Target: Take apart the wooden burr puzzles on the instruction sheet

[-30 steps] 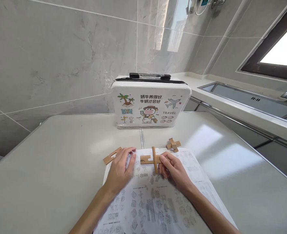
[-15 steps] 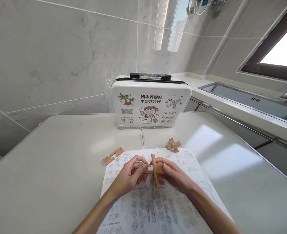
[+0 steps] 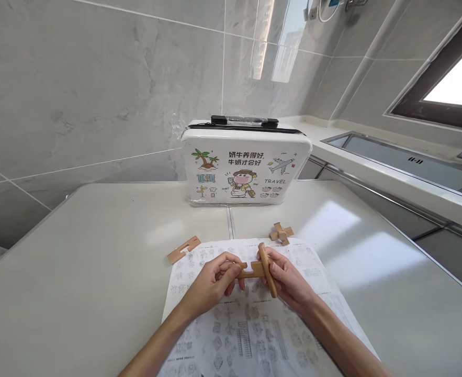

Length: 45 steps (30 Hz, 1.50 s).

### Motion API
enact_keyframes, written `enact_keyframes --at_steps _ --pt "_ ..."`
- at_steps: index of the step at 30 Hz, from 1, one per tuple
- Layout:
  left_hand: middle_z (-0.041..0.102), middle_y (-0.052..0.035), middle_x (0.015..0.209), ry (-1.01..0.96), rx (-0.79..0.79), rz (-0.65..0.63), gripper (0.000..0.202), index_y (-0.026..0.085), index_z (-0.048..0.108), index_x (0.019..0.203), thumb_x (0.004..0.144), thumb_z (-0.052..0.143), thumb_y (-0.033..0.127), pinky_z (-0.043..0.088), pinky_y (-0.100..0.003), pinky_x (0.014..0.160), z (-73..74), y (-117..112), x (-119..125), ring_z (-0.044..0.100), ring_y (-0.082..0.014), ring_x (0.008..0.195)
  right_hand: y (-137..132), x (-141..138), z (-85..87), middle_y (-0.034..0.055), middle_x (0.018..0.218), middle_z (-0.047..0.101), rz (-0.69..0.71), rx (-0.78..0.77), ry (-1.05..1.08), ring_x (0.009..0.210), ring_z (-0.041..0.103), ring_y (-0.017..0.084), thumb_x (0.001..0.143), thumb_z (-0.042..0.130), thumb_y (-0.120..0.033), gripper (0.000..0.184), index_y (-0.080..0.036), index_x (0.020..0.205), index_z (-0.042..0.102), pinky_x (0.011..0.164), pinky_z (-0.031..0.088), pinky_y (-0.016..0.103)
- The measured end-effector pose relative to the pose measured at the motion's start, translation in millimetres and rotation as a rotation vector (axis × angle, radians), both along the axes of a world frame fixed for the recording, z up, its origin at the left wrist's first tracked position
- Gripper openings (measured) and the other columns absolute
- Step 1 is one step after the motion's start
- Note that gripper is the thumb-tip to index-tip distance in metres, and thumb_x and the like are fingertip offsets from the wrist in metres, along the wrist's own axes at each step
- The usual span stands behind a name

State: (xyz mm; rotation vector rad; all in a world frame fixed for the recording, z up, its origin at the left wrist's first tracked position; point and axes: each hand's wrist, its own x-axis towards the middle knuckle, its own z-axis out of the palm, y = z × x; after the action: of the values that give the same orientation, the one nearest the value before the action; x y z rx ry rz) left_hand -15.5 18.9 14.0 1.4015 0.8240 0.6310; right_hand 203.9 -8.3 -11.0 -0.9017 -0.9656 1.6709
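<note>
A notched wooden puzzle piece [image 3: 250, 272] lies level above the printed sheet [image 3: 231, 324], its cut-out facing up. My left hand [image 3: 217, 277] is closed on its left end. A second wooden puzzle piece [image 3: 269, 272] stands crosswise around the right part of the notched one, slightly tilted. My right hand [image 3: 291, 277] grips this crosswise piece, thumb in front; the fingers behind are partly hidden. Beyond the left hand lies another notched wooden piece [image 3: 183, 250], half on the sheet's corner. An assembled wooden cross puzzle [image 3: 281, 233] sits past the sheet's far edge.
A white suitcase [image 3: 246, 173] with cartoon prints, wrapped in clear plastic, stands at the back of the white table [image 3: 97, 272]. To the right runs a counter with a sink [image 3: 407, 162]. A grey tiled wall [image 3: 97, 78] rises behind the table.
The crosswise piece has slid right along the notched piece, away from the cut-out, and tilted more. My right hand has shifted from the notched piece's right end onto the crosswise piece.
</note>
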Motion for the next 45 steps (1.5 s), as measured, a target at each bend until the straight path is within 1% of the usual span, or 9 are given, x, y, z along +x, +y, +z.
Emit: enact_keyframes --at_steps 3,6,12,19,30,36,39,42,45 --pt "0.068 -0.0019 0.075 -0.009 0.000 -0.009 0.040 0.020 0.058 0.101 0.103 0.052 0.059 0.035 -0.025 0.056 -2.1 1 -1 0.046 -0.0125 0.058 -1 1 0.6 -0.0030 0.068 0.049 0.012 -0.003 -0.009 0.052 0.037 0.012 0.075 0.080 -0.074 0.058 -0.022 0.097 0.067 0.048 0.030 0.024" --pt "0.068 -0.0023 0.075 -0.018 0.010 -0.017 0.040 0.020 0.059 0.101 0.104 0.051 0.059 0.036 -0.025 0.057 -4.0 1 -2 0.046 -0.0125 0.057 -1 2 2.6 -0.0016 0.072 0.049 0.012 -0.011 0.008 0.058 0.041 0.014 0.081 0.078 -0.068 0.051 -0.021 0.099 0.071 0.053 0.034 0.026" --pt "0.068 -0.0021 0.076 -0.015 0.022 0.002 0.039 0.019 0.059 0.101 0.104 0.051 0.057 0.036 -0.025 0.056 -5.8 1 -1 0.044 -0.0119 0.056 -2 2 3.1 -0.0027 0.067 0.049 0.019 0.046 0.015 0.054 0.030 0.011 0.089 0.075 -0.061 0.040 -0.021 0.097 0.073 0.053 0.028 0.026" --pt "0.068 -0.0010 0.075 -0.009 0.030 -0.014 0.037 0.019 0.061 0.102 0.104 0.053 0.056 0.034 -0.024 0.055 -3.5 -2 1 0.044 -0.0114 0.057 -1 5 3.5 -0.0068 0.055 0.036 -0.011 0.027 0.036 0.050 0.023 0.011 0.088 0.077 -0.058 0.039 -0.021 0.097 0.075 0.050 0.023 0.027" --pt "0.057 0.0030 0.069 0.003 0.047 0.030 0.037 0.019 0.062 0.097 0.104 0.054 0.054 0.031 -0.023 0.053 -4.6 2 -1 0.040 -0.0096 0.056 0 4 1.3 -0.0039 0.063 0.043 -0.093 -0.004 0.033 0.057 0.031 0.011 0.091 0.077 -0.054 0.037 -0.020 0.104 0.079 0.054 0.028 0.026" --pt "0.063 0.0012 0.072 0.012 0.064 0.068 0.037 0.019 0.062 0.100 0.106 0.050 0.054 0.037 -0.025 0.056 -2.9 4 -4 0.043 -0.0109 0.056 0 -2 0.7 -0.0036 0.062 0.047 -0.112 -0.054 0.129 0.054 0.035 0.012 0.090 0.077 -0.056 0.039 -0.021 0.107 0.076 0.053 0.034 0.025" --pt "0.064 0.0009 0.072 0.020 0.087 0.105 0.036 0.020 0.061 0.098 0.106 0.049 0.053 0.038 -0.025 0.058 -4.3 7 -7 0.043 -0.0110 0.056 3 2 2.4 -0.0044 0.066 0.046 -0.224 -0.029 0.188 0.055 0.036 0.011 0.089 0.078 -0.053 0.035 -0.023 0.105 0.073 0.052 0.036 0.023" --pt "0.067 0.0006 0.073 0.103 0.142 0.186 0.035 0.021 0.061 0.098 0.106 0.048 0.053 0.038 -0.025 0.058 -6.5 9 -9 0.046 -0.0123 0.057 7 6 4.5 -0.0028 0.073 0.051 -0.351 -0.026 0.091 0.061 0.043 0.013 0.085 0.080 -0.054 0.037 -0.023 0.102 0.071 0.054 0.040 0.023" --pt "0.070 0.0014 0.074 0.282 0.277 0.277 0.033 0.023 0.063 0.097 0.106 0.049 0.051 0.037 -0.026 0.056 -8.1 8 -8 0.049 -0.0137 0.057 8 4 3.9 -0.0022 0.073 0.053 -0.367 -0.042 -0.148 0.059 0.043 0.013 0.085 0.078 -0.060 0.041 -0.021 0.097 0.070 0.052 0.038 0.024"
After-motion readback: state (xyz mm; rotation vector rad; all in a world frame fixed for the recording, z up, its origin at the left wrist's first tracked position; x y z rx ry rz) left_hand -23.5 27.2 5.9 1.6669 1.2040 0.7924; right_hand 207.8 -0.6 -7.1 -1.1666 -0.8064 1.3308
